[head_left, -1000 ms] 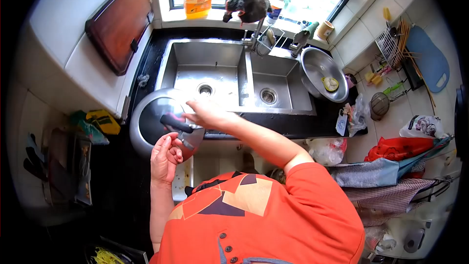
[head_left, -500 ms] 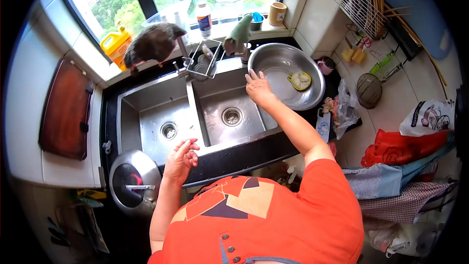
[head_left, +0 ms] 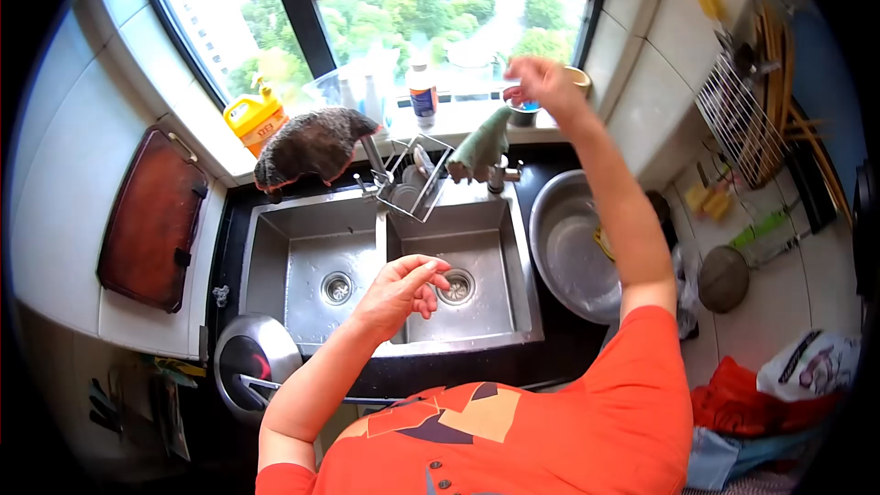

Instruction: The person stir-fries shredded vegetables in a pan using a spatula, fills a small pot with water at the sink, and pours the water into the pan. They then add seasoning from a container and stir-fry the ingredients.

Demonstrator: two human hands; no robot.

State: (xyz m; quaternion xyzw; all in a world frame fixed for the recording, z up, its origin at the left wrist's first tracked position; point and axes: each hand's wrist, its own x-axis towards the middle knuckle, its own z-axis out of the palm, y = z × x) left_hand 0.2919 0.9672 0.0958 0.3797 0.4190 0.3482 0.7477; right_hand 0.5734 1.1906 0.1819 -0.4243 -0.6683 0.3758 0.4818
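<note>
My right hand (head_left: 543,87) is raised at the window sill, just above the green cloth (head_left: 481,147) draped on a tap; its fingers are curled and blurred, and whether they hold anything is unclear. Over the right basin of the double steel sink (head_left: 458,346) hovers my left hand (head_left: 403,293), fingers loosely bent and apart, with nothing in it. A large steel bowl (head_left: 568,257) stands right of the sink, a yellow-rimmed item (head_left: 603,243) in it partly hidden by my right forearm. A dark grey cloth (head_left: 316,148) hangs over the other tap.
A wire rack (head_left: 412,179) sits behind the sink. On the sill are a yellow jug (head_left: 257,121) and a white-and-blue bottle (head_left: 423,96). A lidded pan (head_left: 257,357) is at lower left, a brown board (head_left: 154,220) at left, and a strainer (head_left: 724,279) at right.
My right hand has gone from the lidded pan to the steel bowl's rim, then up to the sill above the green cloth. My left hand has moved right, over the sink. The view has shifted.
</note>
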